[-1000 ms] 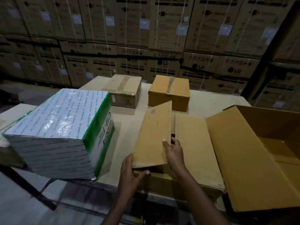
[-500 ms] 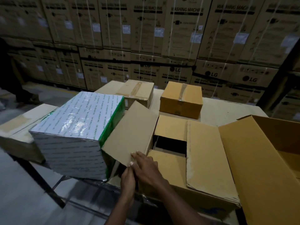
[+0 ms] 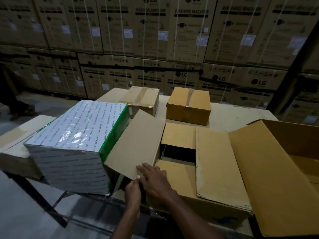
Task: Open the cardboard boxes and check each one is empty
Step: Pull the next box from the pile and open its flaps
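Holding the near corner of a big flap point(image 3: 136, 144), both hands sit close together at the near edge of the brown box point(image 3: 203, 192) in the middle of the counter point(image 3: 233, 114). The right hand point(image 3: 153, 176) lies flat on the flap with its fingers point(image 3: 140, 169) straight and pressing down. The left hand point(image 3: 133, 188) is just below it, and its fingers look curled at the flap's edge, pinching it. The flap is folded out to the left and leans on a white wrapped box with a green side point(image 3: 77, 144). The other long flap on the right still lies flat on top. Between the flaps there is a dark gap point(image 3: 179, 152), and what is inside cannot be seen. To the right stands a large open box point(image 3: 279, 169) with its flaps spread wide. At the far side of the counter are two small boxes shut with tape, a pale one point(image 3: 143, 99) on the left and a yellow-brown one point(image 3: 189, 104) on the right. Behind the counter is a tall wall of stacked washing machine boxes point(image 3: 172, 40).
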Available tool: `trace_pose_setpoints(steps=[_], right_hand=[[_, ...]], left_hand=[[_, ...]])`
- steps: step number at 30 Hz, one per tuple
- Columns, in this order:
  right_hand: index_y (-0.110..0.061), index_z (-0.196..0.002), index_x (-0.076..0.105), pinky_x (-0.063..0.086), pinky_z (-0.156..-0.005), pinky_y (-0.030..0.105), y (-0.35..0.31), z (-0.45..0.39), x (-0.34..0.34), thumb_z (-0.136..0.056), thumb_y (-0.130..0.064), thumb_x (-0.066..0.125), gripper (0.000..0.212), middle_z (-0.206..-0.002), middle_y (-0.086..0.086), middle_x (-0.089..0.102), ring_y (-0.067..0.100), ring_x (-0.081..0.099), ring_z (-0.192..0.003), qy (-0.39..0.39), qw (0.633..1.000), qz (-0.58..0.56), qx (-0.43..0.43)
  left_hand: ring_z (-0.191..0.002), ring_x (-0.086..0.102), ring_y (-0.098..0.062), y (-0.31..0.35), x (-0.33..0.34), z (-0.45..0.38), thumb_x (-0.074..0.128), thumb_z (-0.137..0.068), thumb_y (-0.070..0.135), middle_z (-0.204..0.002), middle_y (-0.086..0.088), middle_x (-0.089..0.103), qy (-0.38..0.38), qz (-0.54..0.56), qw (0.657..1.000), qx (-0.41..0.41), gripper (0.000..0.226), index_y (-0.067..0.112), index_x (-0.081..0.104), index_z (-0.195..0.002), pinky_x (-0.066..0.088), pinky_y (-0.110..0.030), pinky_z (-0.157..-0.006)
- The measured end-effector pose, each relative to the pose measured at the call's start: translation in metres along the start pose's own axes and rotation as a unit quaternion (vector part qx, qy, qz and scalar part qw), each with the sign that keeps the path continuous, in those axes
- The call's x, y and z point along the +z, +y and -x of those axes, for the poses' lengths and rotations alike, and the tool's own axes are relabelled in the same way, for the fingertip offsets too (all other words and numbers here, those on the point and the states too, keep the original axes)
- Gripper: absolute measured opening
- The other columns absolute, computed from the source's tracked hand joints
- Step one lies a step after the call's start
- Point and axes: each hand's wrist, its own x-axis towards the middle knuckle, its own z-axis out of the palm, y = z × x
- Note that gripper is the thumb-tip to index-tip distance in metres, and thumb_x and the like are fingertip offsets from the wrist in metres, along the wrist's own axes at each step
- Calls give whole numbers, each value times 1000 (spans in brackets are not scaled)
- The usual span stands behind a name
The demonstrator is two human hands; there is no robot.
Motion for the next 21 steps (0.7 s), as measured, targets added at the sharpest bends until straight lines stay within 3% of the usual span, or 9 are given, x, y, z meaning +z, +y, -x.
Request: trace_pose_setpoints(steps=[2, 5, 7, 9, 12, 16, 19, 21], right_hand=[[-42, -155, 33, 24, -107, 46, 3, 5, -4, -106, -47, 35, 50, -167, -10, 24, 25, 32, -142, 2, 1000, -10, -4], [-43, -154, 34, 23, -108, 46, 13, 17, -17, -103, -46, 43, 52, -166, -9, 27, 22, 31, -143, 21, 999, -28, 8], [-41, -153, 37, 21, -112, 45, 25, 26, -33, -102, -44, 48, 53, -164, -8, 32, 22, 31, -145, 50, 998, -15, 30], [-39, -151, 43, 20, -116, 45, 38, 35, -56, -102, -43, 51, 49, -160, -8, 40, 20, 31, -147, 79, 995, -14, 65], [-36, -143, 53, 25, -114, 47, 61, 47, -87, -101, -43, 53, 42, -152, -4, 47, 26, 36, -141, 92, 989, 34, 114], [-30, -137, 59, 25, -112, 51, 98, 64, -100, -99, -42, 57, 40, -156, 3, 36, 34, 30, -138, 44, 975, 86, 202], [-31, -139, 58, 24, -112, 53, 113, 75, -96, -97, -37, 58, 43, -159, 5, 27, 38, 27, -137, 10, 968, 113, 223], [-31, -140, 58, 26, -111, 52, 116, 80, -94, -97, -37, 57, 44, -159, 6, 28, 37, 31, -135, 8, 967, 115, 229]], left_hand=[[-90, 67, -27, -2, -4, -3, 49, -106, 30, -92, -6, 73, -18, -71, 997, 26, 34, 12, 72, -88, 48, -33, -71], [-67, 67, -21, -2, -19, -4, 51, -98, 38, -62, 2, 67, -26, -277, 955, 99, 44, 15, 63, -61, 51, -36, -63], [-55, 66, -17, 7, -25, 3, 48, -90, 43, -53, 5, 65, -1, -384, 914, 129, 44, 16, 65, -60, 51, -31, -55], [-55, 67, -11, 20, -19, 13, 50, -96, 43, -59, 8, 70, -17, -397, 901, 174, 44, 19, 71, -65, 53, -28, -54], [-65, 70, -2, 41, 9, 35, 55, -103, 40, -70, 12, 74, -159, -297, 910, 242, 35, 27, 76, -78, 62, -34, -66], [-86, 65, 4, 48, 58, 59, 56, -104, 30, -96, 17, 73, -288, -303, 866, 275, 18, 31, 74, -105, 58, -28, -84], [-110, 56, -4, 31, 89, 65, 54, -101, 28, -116, 10, 68, -300, -432, 791, 312, 15, 33, 66, -110, 37, -40, -111], [-128, 50, -13, 20, 100, 68, 52, -100, 29, -125, 7, 64, -296, -482, 766, 306, 11, 37, 58, -105, 22, -50, -119]])
